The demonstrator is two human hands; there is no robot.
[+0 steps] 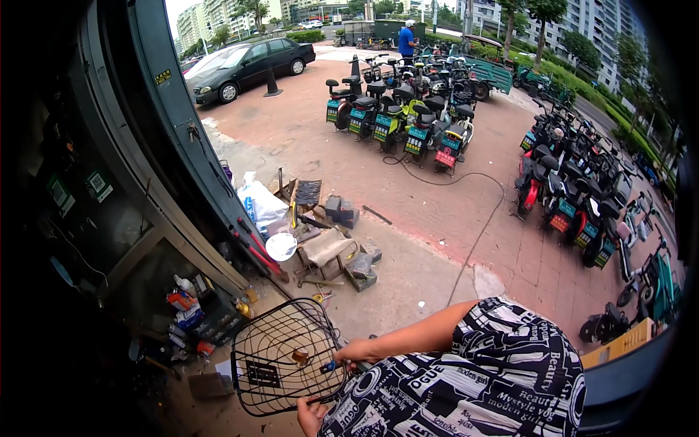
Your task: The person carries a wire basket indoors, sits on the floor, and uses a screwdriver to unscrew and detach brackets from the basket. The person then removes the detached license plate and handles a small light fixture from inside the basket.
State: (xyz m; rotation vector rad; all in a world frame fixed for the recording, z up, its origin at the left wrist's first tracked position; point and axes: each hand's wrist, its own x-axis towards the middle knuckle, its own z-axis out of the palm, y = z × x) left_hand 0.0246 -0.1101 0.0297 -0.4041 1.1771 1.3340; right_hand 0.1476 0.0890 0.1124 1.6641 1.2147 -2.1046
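Observation:
A black wire bicycle basket [284, 342] is in front of me, low in the view. My left hand [311, 416] is closed on the basket's near edge, with fingers curled round the wire rim. Beside the basket's right side is my right hand [354, 352], its fingers closed on a small blue object [330, 366] that reaches in against the wires. Its kind is too small to tell. A dark rectangular plate [263, 374] shows at the basket's wire wall. Part of what lies behind my right hand is hidden by my arm and patterned sleeve.
A low stool [325, 247], grey blocks [360, 271] and a white round lid-like thing [281, 247] stand ahead. Left are a metal door frame [186, 131] and cluttered boxes [191, 309]. Beyond, rows of electric scooters [415, 124], a cable [466, 175] and a dark car [255, 67].

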